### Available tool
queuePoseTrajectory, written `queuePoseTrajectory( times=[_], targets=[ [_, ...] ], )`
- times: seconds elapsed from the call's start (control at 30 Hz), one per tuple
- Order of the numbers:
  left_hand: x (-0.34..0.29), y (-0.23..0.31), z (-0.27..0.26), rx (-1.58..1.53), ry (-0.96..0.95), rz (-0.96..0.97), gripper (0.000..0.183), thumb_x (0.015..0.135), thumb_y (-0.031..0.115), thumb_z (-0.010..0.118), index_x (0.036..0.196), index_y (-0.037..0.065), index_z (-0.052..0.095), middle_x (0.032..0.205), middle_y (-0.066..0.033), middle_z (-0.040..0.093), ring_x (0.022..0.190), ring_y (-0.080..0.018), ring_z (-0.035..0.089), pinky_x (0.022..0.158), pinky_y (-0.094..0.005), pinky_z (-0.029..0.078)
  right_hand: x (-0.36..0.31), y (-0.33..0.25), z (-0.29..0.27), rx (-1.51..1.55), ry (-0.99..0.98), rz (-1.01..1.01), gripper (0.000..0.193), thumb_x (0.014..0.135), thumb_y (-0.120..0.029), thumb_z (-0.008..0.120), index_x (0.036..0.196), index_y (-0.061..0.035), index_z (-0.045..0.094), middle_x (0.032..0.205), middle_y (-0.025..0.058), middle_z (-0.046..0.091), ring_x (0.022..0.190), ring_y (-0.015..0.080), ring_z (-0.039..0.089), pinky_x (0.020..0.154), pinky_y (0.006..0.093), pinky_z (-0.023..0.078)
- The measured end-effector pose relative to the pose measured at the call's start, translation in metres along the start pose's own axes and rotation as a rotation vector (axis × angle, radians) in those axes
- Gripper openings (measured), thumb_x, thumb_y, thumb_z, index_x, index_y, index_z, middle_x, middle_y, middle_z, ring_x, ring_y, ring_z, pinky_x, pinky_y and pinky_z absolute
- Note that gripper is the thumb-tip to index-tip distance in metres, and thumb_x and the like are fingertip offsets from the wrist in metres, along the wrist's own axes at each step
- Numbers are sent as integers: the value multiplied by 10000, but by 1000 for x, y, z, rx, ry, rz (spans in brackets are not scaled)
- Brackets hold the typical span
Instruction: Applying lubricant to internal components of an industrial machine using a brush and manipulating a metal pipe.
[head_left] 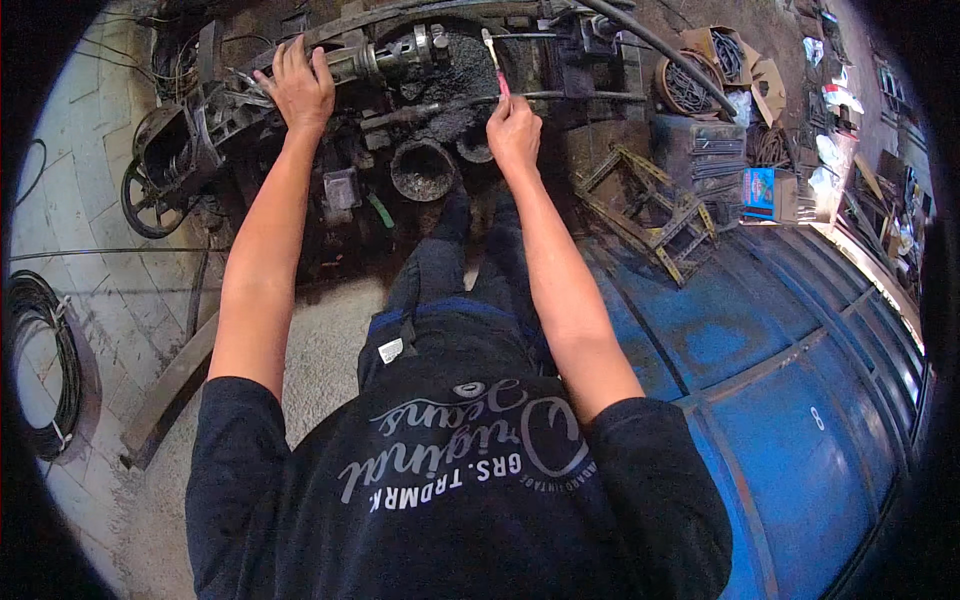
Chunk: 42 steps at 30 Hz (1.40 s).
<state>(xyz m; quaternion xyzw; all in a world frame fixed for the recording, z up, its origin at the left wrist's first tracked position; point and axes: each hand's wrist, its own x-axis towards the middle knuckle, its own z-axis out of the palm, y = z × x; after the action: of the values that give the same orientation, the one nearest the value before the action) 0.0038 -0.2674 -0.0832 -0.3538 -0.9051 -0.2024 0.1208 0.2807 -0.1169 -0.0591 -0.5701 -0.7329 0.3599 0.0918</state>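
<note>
My right hand [514, 135] is closed round the pink handle of a small brush [497, 63], pale head pointing away from me. The brush is above a round pan of dark metal shavings [465, 75] and two horizontal rods of the machine. At the left, my left hand [300, 88] has its fingers spread, over or against the dark greasy lathe-like machine [215, 115]; contact is hard to tell. Just right of it runs a metal spindle [385, 58] with a slotted cylindrical end.
A bowl of shavings [422, 172] stands near my legs, beside a clear plastic box [341, 189] and a green-handled tool [380, 210]. To the right are a yellowish metal frame [650, 215], blue sheet-metal panel [720, 350] and cardboard boxes [770, 92]. A coiled black cable [70, 365] lies left.
</note>
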Motion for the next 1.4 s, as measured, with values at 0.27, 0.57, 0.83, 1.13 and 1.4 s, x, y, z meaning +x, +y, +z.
queuePoseTrajectory(
  times=[0.27,0.57,0.83,1.13,1.4],
  targets=[
    [3,7,-1,-10,0,-3,487,994,407,413,1349,92,523,1360,-146,531,1360,-291,391,1123,-653,96,35,11,-19,-82,60,-5,315,943,-266,520,916,25,638,835,301,657,821,499,633,728,567,503],
    [3,4,-1,18,-13,-8,499,1001,423,390,1353,93,520,1372,-157,513,1362,-296,381,1129,-646,98,34,15,-24,-66,66,6,309,936,-265,524,938,21,643,855,300,658,845,497,631,741,569,500],
    [2,2,1,25,3,-19,514,999,431,388,1347,80,525,1360,-149,525,1363,-287,383,1138,-632,89,34,19,-26,-76,74,1,314,937,-269,527,925,21,646,825,295,658,823,493,633,730,572,497],
    [3,3,2,22,-4,-17,520,1003,435,378,1349,76,526,1358,-145,534,1354,-288,397,1137,-634,84,4,65,-19,-95,11,64,341,941,-282,523,863,24,649,858,303,655,820,488,634,731,566,497],
    [1,-2,3,33,3,-7,501,996,418,405,1343,80,532,1356,-129,542,1348,-279,407,1134,-637,102,27,46,-7,1416,-579,821,285,1008,-306,420,819,-100,474,531,-53,251,414,93,209,437,272,228]
  ],
)
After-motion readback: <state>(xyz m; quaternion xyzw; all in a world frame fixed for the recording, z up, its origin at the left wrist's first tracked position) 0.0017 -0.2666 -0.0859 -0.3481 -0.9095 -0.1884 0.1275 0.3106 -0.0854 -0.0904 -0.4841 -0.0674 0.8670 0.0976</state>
